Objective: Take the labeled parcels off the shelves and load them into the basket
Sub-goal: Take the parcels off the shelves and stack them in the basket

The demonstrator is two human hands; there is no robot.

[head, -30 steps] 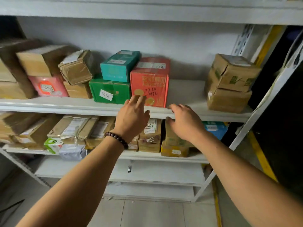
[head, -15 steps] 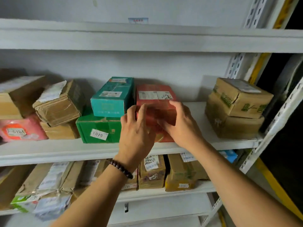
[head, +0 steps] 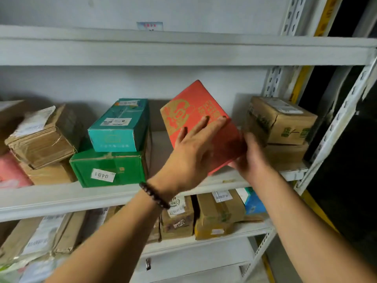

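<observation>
Red carton: the red carton (head: 194, 103) with gold print was tilted on one corner between both hands, in front of the gap on the middle shelf (head: 61, 196). Its lowest corner was at the shelf's front edge, possibly touching it; blur hid the contact.
Left hand: the left hand (head: 190, 152) lay against the carton's front face from seven o'clock, with its fingers (head: 201, 124) straight and spread flat on the print, not curled round anything.
Right hand: the right hand (head: 252, 160) gripped the carton's lower right corner from five o'clock, thumb up along the side and fingers behind the carton, out of sight.
Hands together: they were apart, one on each side of the carton.
Wrist: a dark bead bracelet (head: 154, 194) circled the left wrist.
At nine o'clock of the carton: a teal box (head: 120, 127) sat on a green box (head: 108, 168) carrying a white number label (head: 103, 175).
At three o'clock: two brown cartons (head: 285, 123) were stacked just beside the right hand.
Far left: a taped brown carton (head: 44, 139) lay tilted above a pink parcel (head: 10, 172).
At six o'clock: labeled brown parcels (head: 177, 217) and a blue box (head: 254, 201) stood on the shelf below.
</observation>
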